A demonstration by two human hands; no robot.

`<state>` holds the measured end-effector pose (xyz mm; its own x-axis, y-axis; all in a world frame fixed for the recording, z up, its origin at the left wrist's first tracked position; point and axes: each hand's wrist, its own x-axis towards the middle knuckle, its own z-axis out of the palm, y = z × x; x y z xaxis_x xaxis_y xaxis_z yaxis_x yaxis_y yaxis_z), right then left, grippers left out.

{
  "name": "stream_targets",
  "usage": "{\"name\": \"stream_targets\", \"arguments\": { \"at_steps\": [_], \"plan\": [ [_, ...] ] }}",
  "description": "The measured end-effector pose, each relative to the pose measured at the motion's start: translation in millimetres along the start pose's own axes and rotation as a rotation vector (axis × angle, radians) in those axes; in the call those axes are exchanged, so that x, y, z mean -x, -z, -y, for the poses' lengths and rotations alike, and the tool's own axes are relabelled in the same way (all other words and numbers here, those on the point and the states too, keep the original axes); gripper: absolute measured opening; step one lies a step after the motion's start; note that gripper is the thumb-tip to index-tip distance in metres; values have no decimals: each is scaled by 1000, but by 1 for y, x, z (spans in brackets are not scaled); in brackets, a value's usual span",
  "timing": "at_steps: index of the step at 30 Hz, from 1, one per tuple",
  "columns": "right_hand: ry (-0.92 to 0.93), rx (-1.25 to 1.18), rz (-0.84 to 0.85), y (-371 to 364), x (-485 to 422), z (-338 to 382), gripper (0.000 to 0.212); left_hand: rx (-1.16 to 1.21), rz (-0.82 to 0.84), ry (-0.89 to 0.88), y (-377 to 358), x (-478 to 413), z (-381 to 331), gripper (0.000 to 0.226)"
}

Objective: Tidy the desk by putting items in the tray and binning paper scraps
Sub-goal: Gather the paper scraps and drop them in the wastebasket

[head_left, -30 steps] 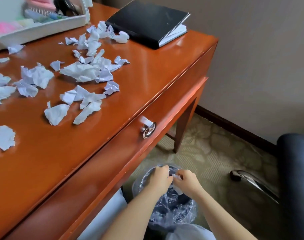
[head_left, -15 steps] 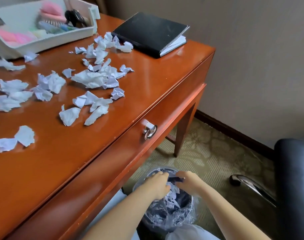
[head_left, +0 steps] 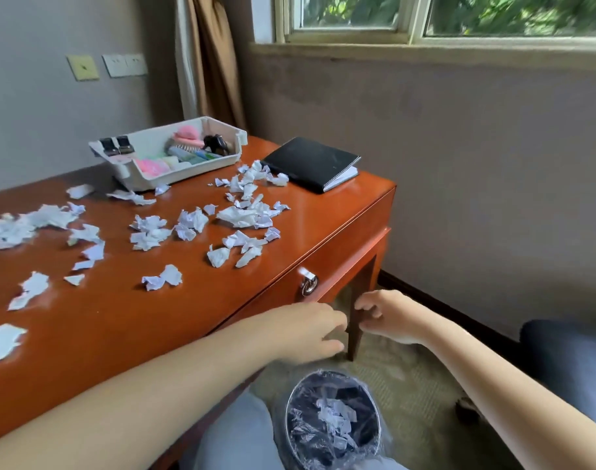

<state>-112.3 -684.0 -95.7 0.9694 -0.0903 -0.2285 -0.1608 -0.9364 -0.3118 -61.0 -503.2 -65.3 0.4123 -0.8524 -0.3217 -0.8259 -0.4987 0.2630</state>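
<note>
Several torn white paper scraps (head_left: 242,215) lie scattered over the brown wooden desk (head_left: 103,317). A white tray (head_left: 188,171) at the desk's back holds clips, pink items and other small things. On the floor below, a round bin (head_left: 291,401) lined with clear plastic holds paper scraps (head_left: 334,424). My left hand (head_left: 306,329) hovers in front of the desk's front edge with loose fingers, holding nothing. My right hand (head_left: 388,315) floats beside it near the desk leg, fingers loosely curled and empty.
A black notebook (head_left: 310,162) lies at the desk's far right corner. A metal drawer pull (head_left: 309,284) sticks out from the desk front. A dark chair (head_left: 568,351) stands at the right. A window and curtain are behind the desk.
Both hands have risen from the bin to desk-edge height after dropping scraps into it. The view has tilted up, showing more of the desk, the wall and the window.
</note>
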Motion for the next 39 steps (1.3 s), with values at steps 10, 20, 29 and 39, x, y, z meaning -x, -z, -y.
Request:
{"name": "stream_targets", "arguments": {
  "at_steps": [10,20,29,39],
  "plan": [
    [228,11,-208,78,6,85,38,-116,-256,25,74,85,7,29],
    [283,63,-215,72,-29,142,48,-139,-332,429,82,128,73,45],
    [243,86,-184,60,-63,162,67,69,-261,614,80,125,144,95],
    [222,161,-159,72,-113,168,76,143,-345,493,84,104,184,84]
  ]
}}
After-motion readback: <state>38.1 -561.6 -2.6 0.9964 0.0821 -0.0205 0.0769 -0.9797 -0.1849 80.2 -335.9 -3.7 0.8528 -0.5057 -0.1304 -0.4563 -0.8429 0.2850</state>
